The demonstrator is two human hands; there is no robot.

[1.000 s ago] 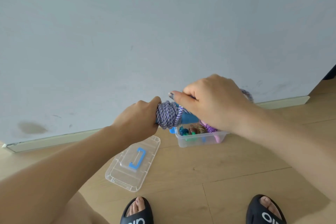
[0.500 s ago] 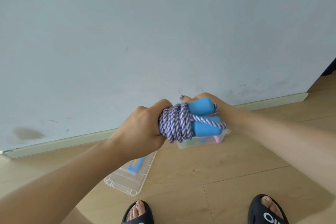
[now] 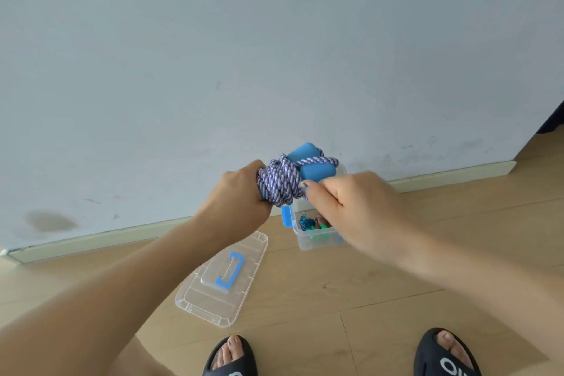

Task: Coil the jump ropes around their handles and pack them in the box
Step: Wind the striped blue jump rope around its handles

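So the left hand [image 3: 241,201] has its fingers clamped around one end of the jump rope [image 3: 282,183], a fat purple-and-white braided coil wound around two blue foam handles [image 3: 311,163] that stick out up and to the right, held in the air near the wall. The right hand [image 3: 351,207] is pinching the coil's lower edge with fingers closed on a strand, looks like tucking the tail in. The clear box [image 3: 308,243] sits on the floor just below and slightly right, lid [image 3: 222,281] off beside it, so right is nearer for the drop.
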